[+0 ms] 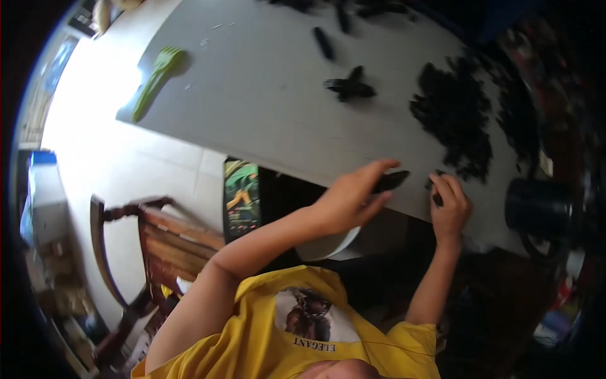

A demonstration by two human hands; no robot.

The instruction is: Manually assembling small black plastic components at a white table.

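Observation:
My left hand (pixel 353 199) is over the table's near edge, thumb and fingers closed around a dark, elongated piece (pixel 392 181). To its right, my right hand (pixel 451 205) is curled with its fingertips close to the tabletop, pinching a small dark piece (pixel 437 199). The exact kind of these pieces cannot be made out. Beyond the right hand spreads a heap of black pieces (pixel 451 107). A small cluster of similar dark pieces (pixel 350 86) lies farther off, beyond my left hand. Below my left forearm, the rim of a white bowl (pixel 338 247) shows in part.
A green fork-shaped utensil (pixel 154 85) lies near the left end of the grey table (pixel 252 95). One dark stick-like piece (pixel 322 43) and more pieces lie at the far side. A dark cylindrical container (pixel 540 207) stands at right. A wooden chair (pixel 180 234) is at left.

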